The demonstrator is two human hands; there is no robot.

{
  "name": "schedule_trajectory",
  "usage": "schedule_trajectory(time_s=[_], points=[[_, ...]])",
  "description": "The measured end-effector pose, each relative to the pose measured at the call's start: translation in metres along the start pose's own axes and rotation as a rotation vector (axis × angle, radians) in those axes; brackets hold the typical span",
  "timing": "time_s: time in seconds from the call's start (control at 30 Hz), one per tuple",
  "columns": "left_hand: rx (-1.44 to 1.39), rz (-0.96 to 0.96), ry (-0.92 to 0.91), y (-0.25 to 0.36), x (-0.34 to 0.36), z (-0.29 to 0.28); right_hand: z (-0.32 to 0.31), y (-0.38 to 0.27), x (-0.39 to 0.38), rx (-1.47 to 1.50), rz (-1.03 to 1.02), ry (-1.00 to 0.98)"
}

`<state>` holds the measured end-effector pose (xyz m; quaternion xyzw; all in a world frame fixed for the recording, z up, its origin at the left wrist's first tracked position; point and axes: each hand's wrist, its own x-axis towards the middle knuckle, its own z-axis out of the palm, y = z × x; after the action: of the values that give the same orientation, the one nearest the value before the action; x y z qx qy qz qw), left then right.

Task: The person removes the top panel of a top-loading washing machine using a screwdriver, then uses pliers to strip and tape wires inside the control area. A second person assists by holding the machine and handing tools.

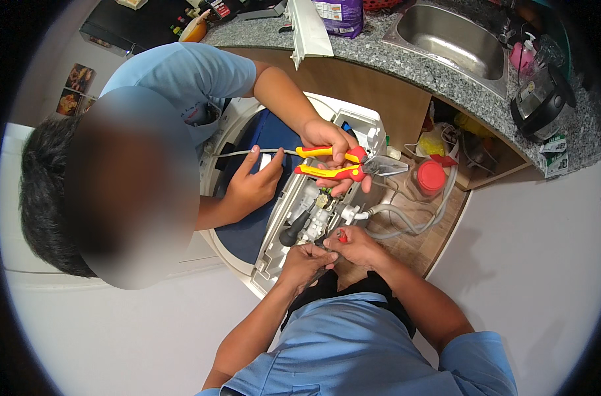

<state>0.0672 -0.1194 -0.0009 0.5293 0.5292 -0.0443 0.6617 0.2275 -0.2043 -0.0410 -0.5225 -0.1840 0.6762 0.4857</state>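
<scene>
My left hand (305,266) is closed in a pinch at the near end of an opened white washing machine (267,270); what its fingers hold is too small to make out. Close beside it, my right hand (358,248) is closed around a small red-ended tool (342,235), its kind mostly hidden by the fingers. Just beyond both hands are the machine's exposed white inlet valve parts (317,224) and a black rounded piece (292,234). Across from me, a co-worker's hand (330,138) holds red-and-yellow pliers (333,173), jaws pointing right. The co-worker's other hand (251,185) is by a grey cable (247,152).
A grey hose (406,228) loops over the floor beside a red-lidded jar (431,177). Behind stands a granite counter (380,59) with a steel sink (452,39), a white panel (308,33) and a black appliance (543,102). The co-worker leans in from the left.
</scene>
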Motion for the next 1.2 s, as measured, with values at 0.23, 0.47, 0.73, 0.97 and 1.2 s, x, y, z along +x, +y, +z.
schedule_trajectory(time_s=[0.23, 0.47, 0.73, 0.97, 1.2], points=[[-0.095, -0.067, -0.087, 0.021, -0.01, 0.0, -0.003, 0.022, 0.013, 0.011, -0.061, -0.027], [-0.04, 0.007, -0.08, 0.006, 0.003, -0.003, 0.0, 0.002, 0.004, -0.06, -0.027, -0.011], [-0.088, -0.031, -0.055, 0.006, -0.001, -0.001, -0.002, 0.007, 0.008, -0.116, -0.016, 0.025], [0.038, -0.08, -0.035, 0.022, -0.008, -0.002, -0.003, 0.027, 0.02, 0.027, 0.005, -0.007], [-0.141, -0.068, -0.019, -0.002, -0.008, -0.007, -0.055, 0.068, -0.008, -0.468, -0.022, 0.143]])
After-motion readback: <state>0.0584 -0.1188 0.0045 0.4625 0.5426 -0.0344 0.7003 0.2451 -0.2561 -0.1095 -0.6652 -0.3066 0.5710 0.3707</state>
